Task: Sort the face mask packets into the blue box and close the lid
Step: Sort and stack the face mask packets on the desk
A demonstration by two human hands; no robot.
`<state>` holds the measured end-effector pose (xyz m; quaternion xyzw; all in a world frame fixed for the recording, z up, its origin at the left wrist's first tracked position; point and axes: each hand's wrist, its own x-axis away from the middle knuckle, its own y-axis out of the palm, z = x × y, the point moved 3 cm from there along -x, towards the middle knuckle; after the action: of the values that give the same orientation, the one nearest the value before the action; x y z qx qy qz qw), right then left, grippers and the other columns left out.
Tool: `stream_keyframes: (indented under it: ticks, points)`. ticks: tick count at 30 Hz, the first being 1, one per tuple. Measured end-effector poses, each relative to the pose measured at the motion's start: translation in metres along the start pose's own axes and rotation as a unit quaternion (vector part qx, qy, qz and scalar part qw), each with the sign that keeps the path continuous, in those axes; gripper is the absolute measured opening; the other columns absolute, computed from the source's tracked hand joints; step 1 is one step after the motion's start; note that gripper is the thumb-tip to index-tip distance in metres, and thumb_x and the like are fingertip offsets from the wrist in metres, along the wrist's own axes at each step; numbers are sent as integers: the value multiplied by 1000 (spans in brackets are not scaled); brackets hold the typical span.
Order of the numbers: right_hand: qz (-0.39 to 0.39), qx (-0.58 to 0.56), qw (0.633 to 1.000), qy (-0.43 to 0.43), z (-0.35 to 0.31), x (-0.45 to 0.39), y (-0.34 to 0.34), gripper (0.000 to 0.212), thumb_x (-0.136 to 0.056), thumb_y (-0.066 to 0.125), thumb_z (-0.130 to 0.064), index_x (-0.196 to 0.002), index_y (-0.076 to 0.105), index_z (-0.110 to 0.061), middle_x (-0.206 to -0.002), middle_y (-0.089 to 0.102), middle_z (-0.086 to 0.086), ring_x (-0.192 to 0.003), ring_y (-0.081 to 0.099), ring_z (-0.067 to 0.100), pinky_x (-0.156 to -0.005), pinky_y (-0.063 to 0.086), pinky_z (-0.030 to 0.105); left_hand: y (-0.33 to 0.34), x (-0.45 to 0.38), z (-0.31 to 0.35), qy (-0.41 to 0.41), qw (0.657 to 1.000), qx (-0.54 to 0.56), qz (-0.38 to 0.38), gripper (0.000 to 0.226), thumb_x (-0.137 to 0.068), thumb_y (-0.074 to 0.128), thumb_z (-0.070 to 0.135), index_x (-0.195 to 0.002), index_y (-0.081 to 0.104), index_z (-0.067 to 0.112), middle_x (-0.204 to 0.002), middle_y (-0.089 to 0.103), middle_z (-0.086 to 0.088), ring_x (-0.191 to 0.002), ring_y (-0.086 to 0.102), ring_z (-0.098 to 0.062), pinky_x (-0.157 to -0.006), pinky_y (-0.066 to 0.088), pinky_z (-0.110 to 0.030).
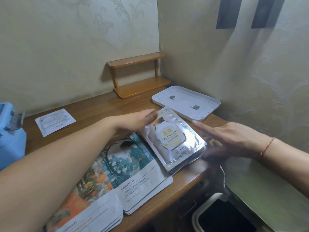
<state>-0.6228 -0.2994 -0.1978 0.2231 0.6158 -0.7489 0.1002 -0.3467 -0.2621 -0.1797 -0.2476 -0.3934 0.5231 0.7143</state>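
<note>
your wooden desk (93,109) holds the blue box (10,131) way off left of your left hand (138,118), white lid (185,102) just past your right hand (222,136). both hands flat, fingers straight, flanking the silver bird's-nest packet stack (173,141); kissmwah packets (137,171) under your left forearm.

Silver packets (173,141) carry a white bottle print with yellow lettering; the white packets (133,174) beside them show a teal, green and orange garden scene. Desk (93,106) and shelf (138,76) are brown wood, lid (185,102) white with two grey tabs, box (10,131) light blue. Wallpaper (66,39) is beige with pale scrollwork.
</note>
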Motion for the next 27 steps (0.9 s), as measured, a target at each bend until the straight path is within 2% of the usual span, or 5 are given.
stream_keyframes:
  ticks: [3,8,13,21,27]
  points:
    - [16,1,999,-37,-2,1,-4,91,-86,51,-53,-155,1,-23,-82,72,3,-45,54,26,-40,42,23,4,-12,14,-19,992,120,20,76,-91,12,70,-155,18,29,-161,21,7,-147,22,-17,-116,21,-37]
    - [29,25,997,-67,-4,9,3,74,-93,52,-39,-153,12,-21,-72,59,5,-44,48,29,-38,38,29,3,-26,19,-43,993,98,42,91,-78,15,83,-151,35,31,-156,35,8,-139,39,-20,-84,44,-20]
    - [31,34,996,-80,-4,10,7,64,-97,50,-32,-150,18,-18,-84,66,7,-48,50,29,-37,44,33,0,-33,12,-43,993,93,64,102,-69,15,93,-147,43,33,-152,41,10,-138,40,-20,-100,35,-32]
    - [34,51,998,-29,-3,19,10,56,-91,61,-44,-137,44,-16,-81,70,4,-59,64,25,-43,51,36,0,-22,22,-51,995,73,53,80,-86,20,79,-135,56,27,-136,57,6,-120,55,-20,-87,46,-27]
    - [258,8,964,70,-39,-29,-32,32,-94,55,-41,-108,72,-17,-85,73,-1,-67,71,19,-55,55,36,-39,17,-14,-90,982,-90,140,71,-96,26,67,-142,48,16,-141,54,-4,-125,52,-24,-104,39,-35]
